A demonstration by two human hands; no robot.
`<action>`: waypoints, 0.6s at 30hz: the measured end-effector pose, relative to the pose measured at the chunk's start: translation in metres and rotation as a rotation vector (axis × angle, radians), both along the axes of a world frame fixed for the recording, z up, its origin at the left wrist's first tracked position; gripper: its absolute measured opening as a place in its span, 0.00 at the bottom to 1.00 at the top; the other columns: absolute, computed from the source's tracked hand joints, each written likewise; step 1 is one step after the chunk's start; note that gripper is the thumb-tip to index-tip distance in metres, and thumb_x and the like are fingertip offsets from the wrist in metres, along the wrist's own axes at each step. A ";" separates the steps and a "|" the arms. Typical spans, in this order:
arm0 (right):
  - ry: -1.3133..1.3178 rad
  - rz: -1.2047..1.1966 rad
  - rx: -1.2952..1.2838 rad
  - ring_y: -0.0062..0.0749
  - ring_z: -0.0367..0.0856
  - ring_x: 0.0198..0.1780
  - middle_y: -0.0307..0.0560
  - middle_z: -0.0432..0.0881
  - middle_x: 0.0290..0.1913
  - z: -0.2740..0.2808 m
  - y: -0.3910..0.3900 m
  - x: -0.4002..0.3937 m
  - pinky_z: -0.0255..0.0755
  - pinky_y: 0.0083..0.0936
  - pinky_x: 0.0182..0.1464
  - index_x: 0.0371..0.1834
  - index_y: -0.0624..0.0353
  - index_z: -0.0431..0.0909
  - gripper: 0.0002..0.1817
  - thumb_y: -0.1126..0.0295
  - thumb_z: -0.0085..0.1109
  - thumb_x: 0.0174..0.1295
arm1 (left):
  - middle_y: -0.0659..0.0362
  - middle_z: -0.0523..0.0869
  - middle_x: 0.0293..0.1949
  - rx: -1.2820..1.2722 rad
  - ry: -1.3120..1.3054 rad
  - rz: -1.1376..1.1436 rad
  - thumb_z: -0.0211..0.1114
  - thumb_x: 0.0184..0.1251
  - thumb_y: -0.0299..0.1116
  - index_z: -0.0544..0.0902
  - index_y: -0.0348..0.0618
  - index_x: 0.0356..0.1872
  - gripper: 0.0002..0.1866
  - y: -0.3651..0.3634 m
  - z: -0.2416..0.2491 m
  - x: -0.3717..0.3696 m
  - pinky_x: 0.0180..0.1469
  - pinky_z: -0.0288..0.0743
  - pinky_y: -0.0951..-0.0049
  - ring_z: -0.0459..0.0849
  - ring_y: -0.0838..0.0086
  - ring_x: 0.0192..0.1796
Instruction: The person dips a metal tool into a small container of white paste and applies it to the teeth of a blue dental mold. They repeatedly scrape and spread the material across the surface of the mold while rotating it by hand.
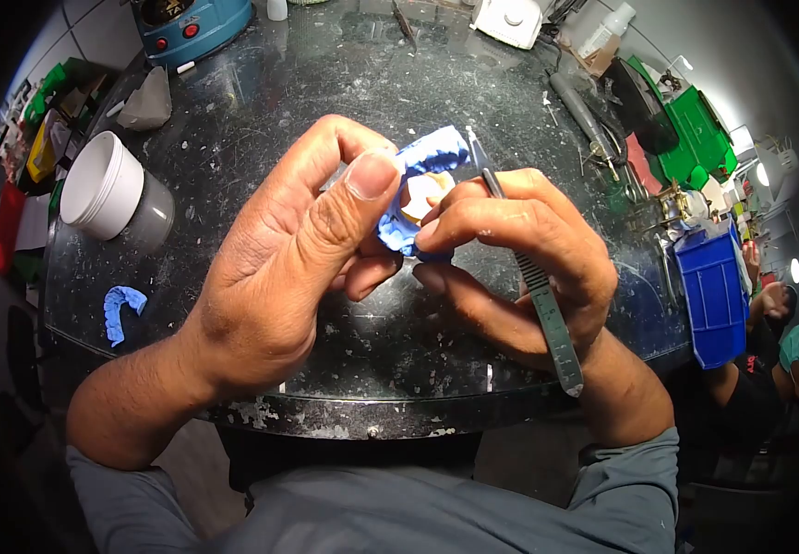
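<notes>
My left hand (298,231) is closed on a blue dental impression (434,150), its thumb pressed over the near side. A pale white and yellowish piece (422,194) shows inside the curve of the blue material. My right hand (528,249) grips a metal scalpel (547,319), its ruled handle hanging down past the palm and its narrow tip pointing up beside the impression. Right fingertips also touch the impression's lower edge. Fingers hide much of the piece. A second blue curved piece (115,314) lies on the bench to the left of my left wrist.
On the dark, scuffed bench (261,83), a white tub (104,189) stands at left near a grey lump (147,102). A blue machine (196,28) sits behind. A handpiece (584,115), a blue bin (711,295) and a green bin (699,138) are at right. Another person (755,388) is farther right.
</notes>
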State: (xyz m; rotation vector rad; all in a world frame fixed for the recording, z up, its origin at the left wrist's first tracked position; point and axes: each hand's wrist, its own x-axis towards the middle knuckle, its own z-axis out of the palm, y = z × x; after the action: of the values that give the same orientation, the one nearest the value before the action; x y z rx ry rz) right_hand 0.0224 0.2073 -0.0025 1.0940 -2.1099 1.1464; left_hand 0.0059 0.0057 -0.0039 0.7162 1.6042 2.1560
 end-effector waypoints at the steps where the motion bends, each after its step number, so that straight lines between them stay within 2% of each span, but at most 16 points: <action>1: 0.020 0.011 0.030 0.33 0.81 0.40 0.50 0.83 0.38 0.001 0.001 0.000 0.75 0.28 0.46 0.44 0.66 0.79 0.23 0.86 0.72 0.41 | 0.65 0.74 0.37 -0.014 0.031 -0.009 0.45 0.81 0.48 0.67 0.41 0.54 0.20 -0.001 0.000 0.000 0.30 0.59 0.88 0.65 0.88 0.28; 5: 0.019 0.022 0.030 0.33 0.81 0.41 0.49 0.81 0.36 -0.001 0.001 0.001 0.75 0.29 0.49 0.45 0.65 0.77 0.24 0.87 0.71 0.42 | 0.65 0.74 0.36 -0.051 0.061 -0.018 0.45 0.80 0.48 0.67 0.41 0.53 0.19 -0.001 -0.001 0.002 0.29 0.58 0.88 0.65 0.89 0.28; 9: -0.080 0.067 -0.073 0.34 0.81 0.43 0.45 0.76 0.35 -0.009 0.000 0.002 0.76 0.32 0.52 0.42 0.64 0.75 0.21 0.89 0.69 0.45 | 0.66 0.74 0.36 -0.015 0.101 -0.005 0.46 0.80 0.49 0.67 0.40 0.52 0.20 -0.002 -0.001 0.000 0.29 0.58 0.88 0.64 0.89 0.28; 11: -0.091 0.100 -0.162 0.34 0.80 0.44 0.46 0.77 0.36 -0.012 -0.001 0.002 0.76 0.31 0.52 0.43 0.65 0.74 0.22 0.89 0.70 0.45 | 0.66 0.73 0.36 -0.015 0.119 -0.021 0.47 0.79 0.49 0.67 0.40 0.52 0.20 -0.003 -0.001 -0.001 0.29 0.58 0.87 0.64 0.89 0.28; 18: 0.001 0.091 -0.113 0.35 0.80 0.44 0.48 0.79 0.39 -0.011 0.002 -0.001 0.76 0.30 0.49 0.49 0.66 0.72 0.28 0.89 0.72 0.44 | 0.64 0.73 0.38 -0.022 0.086 0.014 0.46 0.79 0.51 0.67 0.40 0.52 0.22 -0.003 0.002 0.000 0.28 0.59 0.87 0.65 0.88 0.29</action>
State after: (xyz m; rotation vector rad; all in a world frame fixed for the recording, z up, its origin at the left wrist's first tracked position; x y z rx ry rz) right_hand 0.0212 0.2089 -0.0130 1.1473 -1.9865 1.2903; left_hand 0.0059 0.0023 -0.0017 0.8040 1.6777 2.1409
